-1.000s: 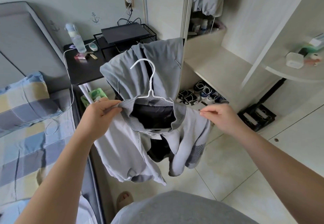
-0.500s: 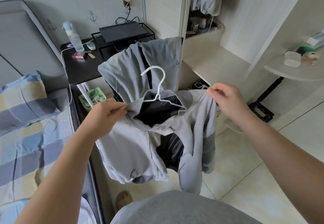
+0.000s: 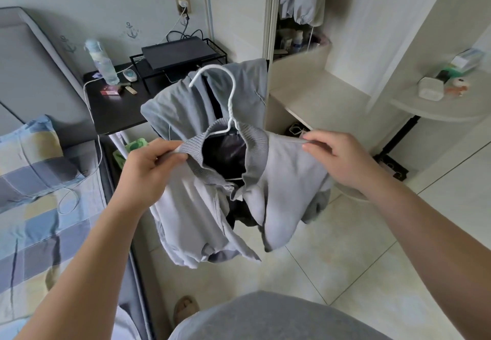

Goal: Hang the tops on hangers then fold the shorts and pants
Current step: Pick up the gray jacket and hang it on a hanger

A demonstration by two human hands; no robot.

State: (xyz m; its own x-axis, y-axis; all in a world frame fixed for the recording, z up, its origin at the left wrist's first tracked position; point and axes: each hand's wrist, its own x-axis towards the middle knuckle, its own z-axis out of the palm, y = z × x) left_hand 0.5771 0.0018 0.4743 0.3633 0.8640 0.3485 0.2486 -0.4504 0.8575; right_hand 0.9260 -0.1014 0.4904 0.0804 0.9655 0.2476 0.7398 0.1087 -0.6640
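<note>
So from the head cam: the grey jacket [image 3: 281, 180] was held up in mid-air over the tiled floor [image 3: 372, 246], with the white hanger [image 3: 228, 105] already inside its ribbed collar and the hook poking up. The left hand [image 3: 148, 175] had its grip pinched tight on the collar edge, and the right hand [image 3: 342, 159] was pinching the shoulder fabric on the other side. Another grey top [image 3: 186, 105] hung right behind it. The bed [image 3: 39, 180] sat off to the left, and a black surface [image 3: 117, 111] with a bottle [image 3: 102, 63] on it stood beyond.
</note>
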